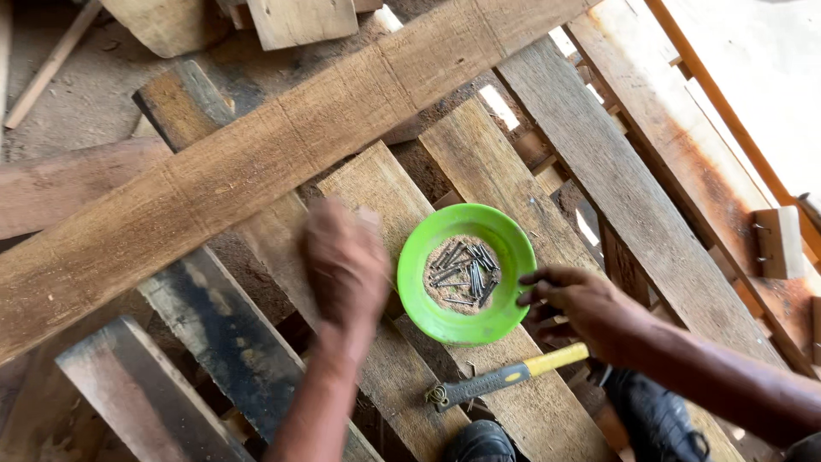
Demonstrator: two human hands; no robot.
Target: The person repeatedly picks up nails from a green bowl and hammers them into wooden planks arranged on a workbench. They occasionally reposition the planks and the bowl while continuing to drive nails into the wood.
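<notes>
Person's crouched over a stack of rough wooden planks, both arms coming up from the bottom edge. Landmark: the green bowl [466, 272], sitting on a pale plank [385, 192] approx. mid-scene, w/ a heap of dark nails [463, 276] in its middle.

Left hand [344, 261] is just left of the bowl, forearm rising near-vertical from below, back of the hand facing up. It's blurred, so can't tell if the fingers are closed or loose, or whether anything's pinched in them. It sits over the pale plank, close to the bowl's left rim but apart from it as far as I can see.

Right hand [575, 301] comes in from the lower right, forearm angled up-left. Fingers are spread and half-curled, tips at the bowl's right rim, touching or nearly so. Not clenched; nothing visibly gripped in it, though the palm side is hidden.

Hammer [505, 376] lies below the bowl on the planks, yellow and dark handle, claw head pointing left, grip end running under the right wrist. Neither hand has hold of it.

A long wide board [256, 162] runs diagonally above-left of the bowl, across the others. Black shoes [654, 419] show below-right of the bowl, by the right arm. Right of the bowl, more weathered planks and an orange rail [718, 103].
</notes>
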